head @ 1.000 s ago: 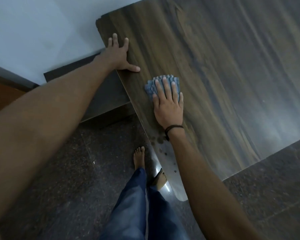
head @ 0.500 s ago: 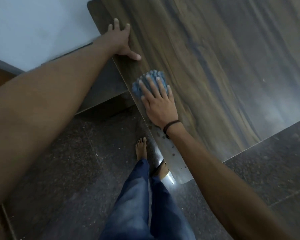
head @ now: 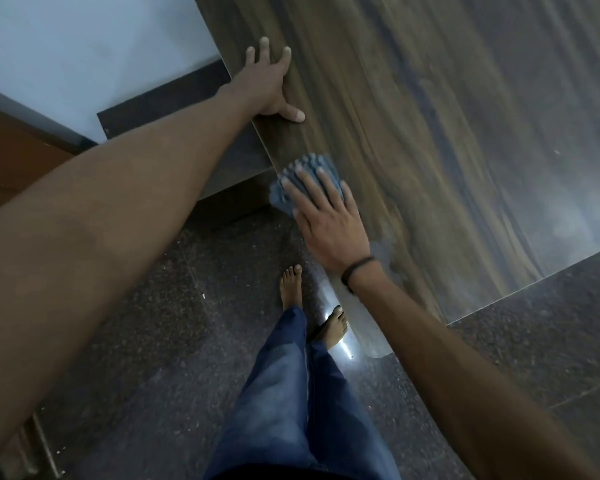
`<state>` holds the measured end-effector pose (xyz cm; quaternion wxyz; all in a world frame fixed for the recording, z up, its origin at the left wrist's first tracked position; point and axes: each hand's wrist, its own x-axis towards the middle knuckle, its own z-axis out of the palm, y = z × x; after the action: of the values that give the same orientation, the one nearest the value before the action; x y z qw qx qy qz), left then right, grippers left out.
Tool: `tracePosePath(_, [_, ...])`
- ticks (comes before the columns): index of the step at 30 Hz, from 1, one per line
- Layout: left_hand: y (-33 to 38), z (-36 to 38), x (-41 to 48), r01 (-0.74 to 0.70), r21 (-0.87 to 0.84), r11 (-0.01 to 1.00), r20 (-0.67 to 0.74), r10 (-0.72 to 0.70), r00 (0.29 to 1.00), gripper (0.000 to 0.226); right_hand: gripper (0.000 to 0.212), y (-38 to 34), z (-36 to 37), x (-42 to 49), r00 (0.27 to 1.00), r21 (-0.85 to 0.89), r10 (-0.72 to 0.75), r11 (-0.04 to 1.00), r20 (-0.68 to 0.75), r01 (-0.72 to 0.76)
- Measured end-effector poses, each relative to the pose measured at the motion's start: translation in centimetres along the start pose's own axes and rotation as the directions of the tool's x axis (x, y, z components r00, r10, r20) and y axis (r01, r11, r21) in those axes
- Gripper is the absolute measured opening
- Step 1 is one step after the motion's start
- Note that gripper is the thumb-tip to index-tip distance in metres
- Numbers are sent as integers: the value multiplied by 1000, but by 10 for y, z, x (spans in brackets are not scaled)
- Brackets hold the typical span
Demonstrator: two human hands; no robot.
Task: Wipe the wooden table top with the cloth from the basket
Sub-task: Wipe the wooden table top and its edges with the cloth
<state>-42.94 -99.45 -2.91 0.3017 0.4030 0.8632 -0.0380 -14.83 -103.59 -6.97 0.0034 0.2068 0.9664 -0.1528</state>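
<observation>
Your right hand (head: pixel 328 223) lies flat on the cloth (head: pixel 303 178), which sits on the table top (head: pixel 430 133) at its near left edge. Your left hand (head: pixel 267 84) rests on the same edge, farther from you. Your feet stand on the floor (head: pixel 146 323) below, beside the table.

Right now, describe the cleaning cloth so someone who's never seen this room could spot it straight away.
Find the large dark wooden table top filling the upper right. At its near left edge, the right hand presses flat on the cloth. It is a small blue-grey, nubby-textured rag poking out past the fingertips, the only blue thing on the wood.
</observation>
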Motion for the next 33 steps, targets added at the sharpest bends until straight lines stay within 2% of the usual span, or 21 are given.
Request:
tracePosePath(4, [0, -3, 0, 2, -19, 1000, 16, -2, 1000, 124, 53, 12, 1, -65, 999, -27, 16, 1000, 39, -15])
tracePosePath(11, [8, 1, -12, -16, 29, 999, 90, 13, 996, 126, 53, 7, 0, 13, 985, 30, 170, 985, 18, -171])
tracePosePath(14, [14, 15, -23, -57, 51, 997, 127, 50, 991, 130, 54, 5, 4, -12, 995, -26, 96, 995, 27, -96])
tracePosePath(17, [12, 21, -28, -101, 81, 992, 134, 90, 987, 120, 53, 15, 1, -40, 998, -53, 48, 998, 49, -46])
tracePosePath(21, [9, 26, -30, -145, 118, 982, 147, 127, 981, 106, 53, 13, 2, -21, 995, -26, 102, 994, 20, -102])
tracePosePath(23, [9, 26, -31, -141, 119, 983, 147, 123, 981, 106, 53, 4, 3, -14, 992, -5, 126, 992, 10, -126])
tracePosePath(28, [11, 24, -35, -141, 128, 982, 152, 121, 981, 106, 54, 20, -1, -59, 997, -58, 42, 998, 68, -38])
tracePosePath(33, [14, 19, -35, -129, 146, 981, 158, 105, 982, 106, 54, 24, -6, -21, 991, -1, 121, 993, 55, -121])
